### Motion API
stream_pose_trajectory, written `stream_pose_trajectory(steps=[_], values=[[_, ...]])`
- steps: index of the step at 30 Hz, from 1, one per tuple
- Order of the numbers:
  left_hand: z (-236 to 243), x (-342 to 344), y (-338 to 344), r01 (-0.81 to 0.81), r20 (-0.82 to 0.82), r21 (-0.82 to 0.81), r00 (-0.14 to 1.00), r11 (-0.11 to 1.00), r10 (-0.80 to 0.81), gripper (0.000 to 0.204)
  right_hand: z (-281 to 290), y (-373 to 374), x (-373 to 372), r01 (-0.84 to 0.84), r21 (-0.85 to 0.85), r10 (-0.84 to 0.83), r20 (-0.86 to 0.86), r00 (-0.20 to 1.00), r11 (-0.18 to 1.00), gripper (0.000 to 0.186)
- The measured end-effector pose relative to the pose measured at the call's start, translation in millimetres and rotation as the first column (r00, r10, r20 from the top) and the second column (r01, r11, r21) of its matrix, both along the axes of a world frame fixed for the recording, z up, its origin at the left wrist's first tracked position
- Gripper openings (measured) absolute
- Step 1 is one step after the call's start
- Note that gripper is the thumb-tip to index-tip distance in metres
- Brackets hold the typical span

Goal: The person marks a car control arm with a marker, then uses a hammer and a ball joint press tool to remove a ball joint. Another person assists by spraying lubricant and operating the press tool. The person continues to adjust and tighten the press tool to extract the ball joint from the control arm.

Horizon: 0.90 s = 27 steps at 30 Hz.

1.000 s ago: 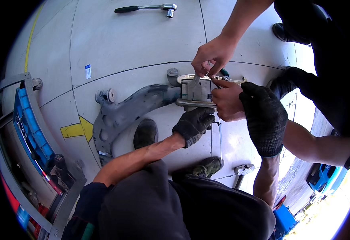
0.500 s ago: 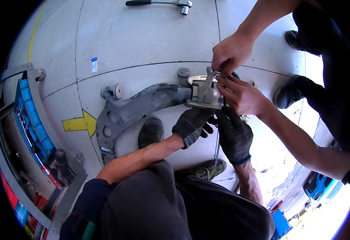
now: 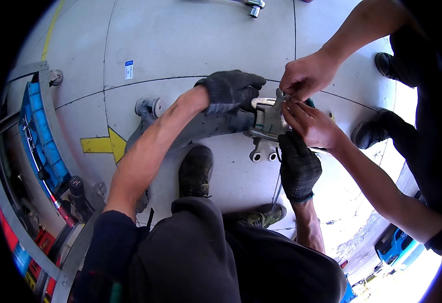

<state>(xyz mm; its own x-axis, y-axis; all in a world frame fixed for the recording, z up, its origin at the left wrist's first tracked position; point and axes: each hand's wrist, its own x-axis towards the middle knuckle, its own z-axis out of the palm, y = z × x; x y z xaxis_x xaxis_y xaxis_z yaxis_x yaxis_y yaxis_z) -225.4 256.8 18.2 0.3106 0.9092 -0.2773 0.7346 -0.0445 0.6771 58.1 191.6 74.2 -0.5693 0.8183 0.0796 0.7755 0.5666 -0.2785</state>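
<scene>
A grey car suspension control arm (image 3: 200, 130) lies on the floor, partly hidden by my left forearm. At its right end is a silvery metal bracket assembly (image 3: 270, 119). My left hand (image 3: 231, 91), in a dark knit glove, is above the arm at the bracket's far left side, fingers stretched to the right. Gloved too, my right hand (image 3: 300, 169) has its fingers closed against the bracket's near right edge; the grip itself is partly hidden. Another person's bare hands, one above (image 3: 309, 76) and one below (image 3: 314, 123), pinch at the bracket's upper prong.
A ratchet with a socket (image 3: 254, 9) lies at the far edge. To the left stands a metal cart (image 3: 74, 257) with a blue tray (image 3: 44, 141) and tools. A yellow arrow (image 3: 99, 145) marks the floor. The other person's shoes (image 3: 375, 132) are at right.
My left hand has moved from the bracket's near side, up and over the control arm, to its far side. My right hand stays at the near edge. The view has shifted slightly.
</scene>
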Motion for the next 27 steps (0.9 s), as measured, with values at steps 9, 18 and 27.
stream_pose_trajectory(steps=[9,18,27], values=[[-28,34,56,0.375,0.043,-0.255,0.925,0.891,-0.377,0.032,3,5,0,0.024,0.102,-0.031,0.058,0.998,0.994,0.038],[-3,19,19,0.384,0.124,-0.217,0.923,0.897,-0.365,0.08,9,4,-1,0.046,0.077,-0.053,0.098,0.994,0.996,0.038],[-24,19,-2,0.391,0.159,-0.038,0.911,0.92,-0.38,0.124,13,5,-9,0.033,0.037,-0.035,0.049,0.998,0.999,0.036]])
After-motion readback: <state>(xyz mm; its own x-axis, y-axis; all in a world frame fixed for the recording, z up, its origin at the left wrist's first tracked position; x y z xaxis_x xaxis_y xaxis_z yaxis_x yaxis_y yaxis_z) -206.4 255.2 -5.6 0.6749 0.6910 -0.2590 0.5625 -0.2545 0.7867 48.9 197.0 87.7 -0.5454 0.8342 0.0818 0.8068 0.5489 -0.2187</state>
